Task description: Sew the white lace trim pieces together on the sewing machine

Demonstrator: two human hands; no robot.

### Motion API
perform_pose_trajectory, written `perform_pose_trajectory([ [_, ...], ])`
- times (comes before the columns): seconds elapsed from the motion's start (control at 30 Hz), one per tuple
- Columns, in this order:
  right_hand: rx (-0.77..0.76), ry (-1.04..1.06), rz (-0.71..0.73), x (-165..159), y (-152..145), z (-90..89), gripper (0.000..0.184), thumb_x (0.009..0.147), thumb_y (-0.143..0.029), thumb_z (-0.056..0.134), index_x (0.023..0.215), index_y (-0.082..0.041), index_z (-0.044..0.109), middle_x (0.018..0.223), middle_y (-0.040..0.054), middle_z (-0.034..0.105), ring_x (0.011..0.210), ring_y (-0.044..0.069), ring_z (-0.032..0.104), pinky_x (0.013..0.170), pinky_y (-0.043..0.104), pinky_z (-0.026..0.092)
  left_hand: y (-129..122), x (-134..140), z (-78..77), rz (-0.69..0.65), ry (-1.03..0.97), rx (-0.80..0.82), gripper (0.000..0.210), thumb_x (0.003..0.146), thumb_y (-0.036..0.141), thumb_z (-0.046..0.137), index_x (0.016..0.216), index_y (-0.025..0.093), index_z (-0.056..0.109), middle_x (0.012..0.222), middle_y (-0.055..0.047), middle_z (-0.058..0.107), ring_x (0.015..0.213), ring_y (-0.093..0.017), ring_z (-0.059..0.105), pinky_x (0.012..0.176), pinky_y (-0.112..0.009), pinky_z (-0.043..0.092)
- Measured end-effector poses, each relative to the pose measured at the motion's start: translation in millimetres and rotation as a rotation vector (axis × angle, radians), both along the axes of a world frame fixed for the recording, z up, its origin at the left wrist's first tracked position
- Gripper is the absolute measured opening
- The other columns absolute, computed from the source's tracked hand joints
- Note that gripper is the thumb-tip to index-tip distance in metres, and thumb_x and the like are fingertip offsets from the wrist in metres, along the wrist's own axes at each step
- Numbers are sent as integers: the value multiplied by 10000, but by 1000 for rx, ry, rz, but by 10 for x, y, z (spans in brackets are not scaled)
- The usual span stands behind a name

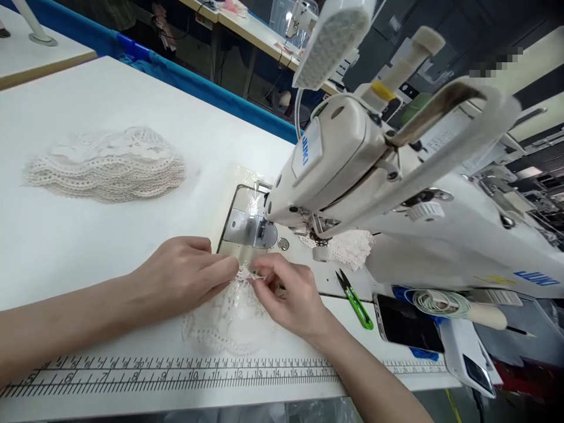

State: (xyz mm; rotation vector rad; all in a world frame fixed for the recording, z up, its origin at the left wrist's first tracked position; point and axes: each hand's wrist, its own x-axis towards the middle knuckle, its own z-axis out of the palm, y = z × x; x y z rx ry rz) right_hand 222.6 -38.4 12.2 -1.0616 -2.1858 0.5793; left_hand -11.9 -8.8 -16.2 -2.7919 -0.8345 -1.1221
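Note:
A piece of white lace fabric [233,323] lies on the table just in front of the sewing machine [335,153]. My left hand [189,267] pinches its upper edge from the left, fingers closed. From the right, my right hand [293,294] grips the same edge between thumb and fingers. Both hands are close together, a little before the metal needle plate [249,229] and the presser foot [263,229]. Part of the lace is hidden under the fingers.
A stack of white lace pieces [110,167] sits at the left. More lace [348,249] lies beneath the machine arm. Green thread snips [356,301] and a black phone [409,323] rest at the right. A printed ruler [194,376] runs along the table's front edge.

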Motion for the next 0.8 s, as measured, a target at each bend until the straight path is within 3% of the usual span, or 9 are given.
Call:
perform_pose_trajectory([
  [0.47, 36, -51, 49, 0, -25, -27, 173, 1002, -145, 516, 1136, -240, 570, 698, -58, 654, 482, 88, 526, 445, 218, 426, -11, 1, -15, -26, -15, -40, 285, 924, 39, 477, 724, 237, 432, 536, 95, 424, 442, -116, 331, 513, -282, 373],
  [0.67, 112, -39, 77, -32, -14, -3, 218, 985, -103, 518, 1147, -242, 561, 784, -40, 732, 490, 87, 554, 459, 229, 432, -6, -4, -28, -40, -36, -27, 276, 974, 60, 459, 773, 243, 412, 548, 101, 435, 442, -119, 315, 519, -283, 358],
  [0.8, 174, -54, 78, -36, -16, 2, 278, 942, -66, 508, 1153, -239, 565, 728, -49, 712, 481, 100, 551, 451, 243, 421, -7, -16, -3, -56, -30, -6, 270, 999, 89, 457, 784, 246, 411, 556, 97, 447, 455, -124, 313, 517, -283, 353],
])
